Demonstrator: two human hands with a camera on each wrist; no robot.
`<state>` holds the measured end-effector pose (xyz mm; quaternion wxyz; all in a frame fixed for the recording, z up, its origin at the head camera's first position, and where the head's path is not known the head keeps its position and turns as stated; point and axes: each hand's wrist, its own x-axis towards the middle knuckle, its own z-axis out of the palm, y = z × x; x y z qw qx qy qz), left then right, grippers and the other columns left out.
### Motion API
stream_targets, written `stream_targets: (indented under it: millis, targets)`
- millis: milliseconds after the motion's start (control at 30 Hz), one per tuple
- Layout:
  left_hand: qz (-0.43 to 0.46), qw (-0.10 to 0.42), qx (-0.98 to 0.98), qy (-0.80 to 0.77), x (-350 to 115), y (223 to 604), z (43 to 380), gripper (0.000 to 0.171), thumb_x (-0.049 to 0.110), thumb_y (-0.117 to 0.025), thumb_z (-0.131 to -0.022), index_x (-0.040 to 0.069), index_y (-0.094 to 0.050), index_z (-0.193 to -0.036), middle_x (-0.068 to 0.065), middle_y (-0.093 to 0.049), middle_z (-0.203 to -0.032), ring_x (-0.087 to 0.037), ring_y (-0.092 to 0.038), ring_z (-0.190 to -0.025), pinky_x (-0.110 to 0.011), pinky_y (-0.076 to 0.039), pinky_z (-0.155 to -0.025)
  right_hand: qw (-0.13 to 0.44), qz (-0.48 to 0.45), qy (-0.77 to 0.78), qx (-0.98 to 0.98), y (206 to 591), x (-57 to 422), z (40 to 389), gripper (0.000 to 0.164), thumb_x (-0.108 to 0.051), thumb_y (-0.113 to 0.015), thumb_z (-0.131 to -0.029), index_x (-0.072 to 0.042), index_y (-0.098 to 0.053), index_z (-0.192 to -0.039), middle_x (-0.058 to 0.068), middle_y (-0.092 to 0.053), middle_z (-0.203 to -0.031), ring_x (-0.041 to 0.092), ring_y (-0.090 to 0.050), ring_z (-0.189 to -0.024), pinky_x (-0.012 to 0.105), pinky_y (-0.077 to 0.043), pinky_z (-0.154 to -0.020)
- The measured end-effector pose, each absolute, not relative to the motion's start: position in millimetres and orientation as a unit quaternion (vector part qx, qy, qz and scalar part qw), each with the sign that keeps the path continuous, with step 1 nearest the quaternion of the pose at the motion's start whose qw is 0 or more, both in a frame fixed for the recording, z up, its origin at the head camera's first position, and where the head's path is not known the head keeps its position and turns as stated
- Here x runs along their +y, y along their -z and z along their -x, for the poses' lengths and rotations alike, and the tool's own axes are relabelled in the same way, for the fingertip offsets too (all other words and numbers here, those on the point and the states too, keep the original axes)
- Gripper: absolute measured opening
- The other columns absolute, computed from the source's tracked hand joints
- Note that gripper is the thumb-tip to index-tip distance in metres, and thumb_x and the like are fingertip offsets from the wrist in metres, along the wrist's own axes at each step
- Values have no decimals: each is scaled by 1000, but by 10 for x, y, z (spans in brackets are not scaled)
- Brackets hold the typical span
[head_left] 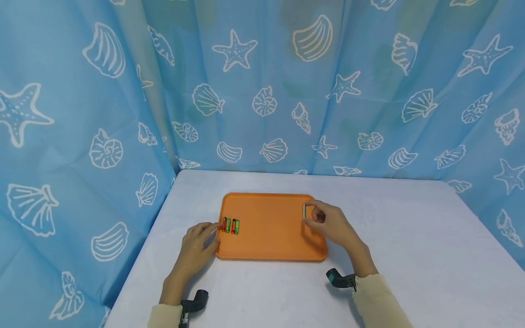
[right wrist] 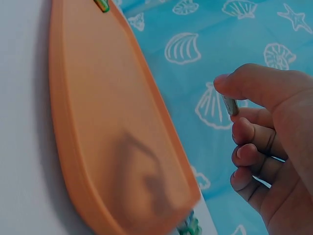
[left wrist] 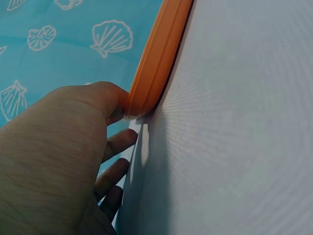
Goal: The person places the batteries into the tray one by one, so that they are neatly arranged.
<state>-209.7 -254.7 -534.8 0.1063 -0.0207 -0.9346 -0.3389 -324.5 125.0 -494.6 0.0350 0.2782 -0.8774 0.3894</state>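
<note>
An orange tray (head_left: pixel 270 249) lies on the white table. Near its left rim, red batteries (head_left: pixel 233 226) and green batteries (head_left: pixel 228 225) stand in a side-by-side row, each lengthwise to the person. My left hand (head_left: pixel 197 248) rests at that rim, its index fingertip by the outermost red battery and its thumb at the tray's edge; in the left wrist view the other fingers are loosely bent beside the tray. Above the tray's right side, my right hand (head_left: pixel 330 223) pinches a small pale battery (right wrist: pixel 230 105) by its two ends, between thumb and index finger.
A white cloth (head_left: pixel 410 237) covers the table around the tray. Blue curtains (head_left: pixel 262 127) with shell prints hang behind and at the sides. A small green-blue object (right wrist: pixel 190 226) shows past the tray corner in the right wrist view.
</note>
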Motion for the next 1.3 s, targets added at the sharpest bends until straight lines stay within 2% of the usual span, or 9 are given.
stream_targets:
  millis: [633, 867, 1067, 1300]
  targets:
    - [9, 100, -941, 323, -2534, 5316, 2085, 42, 22, -63, -98, 15, -60, -140, -12, -54, -136, -35, -35, -136, -57, -21, -114, 10, -289, -409, -866, 4978, 761, 3095, 35, -26, -78, -89, -18, -64, -120, -6, -51, -73, 12, -49, -65, 26, -41, -57]
    - [4, 96, -938, 333, -2526, 5335, 2096, 42, 23, -63, -99, 15, -59, -140, -13, -52, -138, -35, -33, -137, -57, -20, -114, 14, -316, -412, -854, 4987, 577, 3077, 37, -25, -77, -90, -12, -65, -122, -7, -53, -72, 11, -49, -63, 27, -42, -56]
    - [2, 91, -941, 326, -2535, 5342, 2098, 43, 23, -62, -99, 15, -59, -140, -13, -52, -138, -34, -33, -137, -56, -21, -114, -1, -314, -412, -855, 5003, 428, 3034, 35, -26, -77, -89, -17, -65, -121, -8, -53, -72, 10, -50, -64, 26, -42, -56]
    - [14, 109, -941, 320, -2541, 5348, 2101, 42, 22, -63, -98, 13, -59, -140, -13, -54, -135, -35, -35, -135, -56, -21, -114, -15, -312, -413, -855, 5026, 283, 3003, 36, -28, -76, -90, -20, -63, -122, -7, -54, -73, 10, -50, -64, 26, -43, -56]
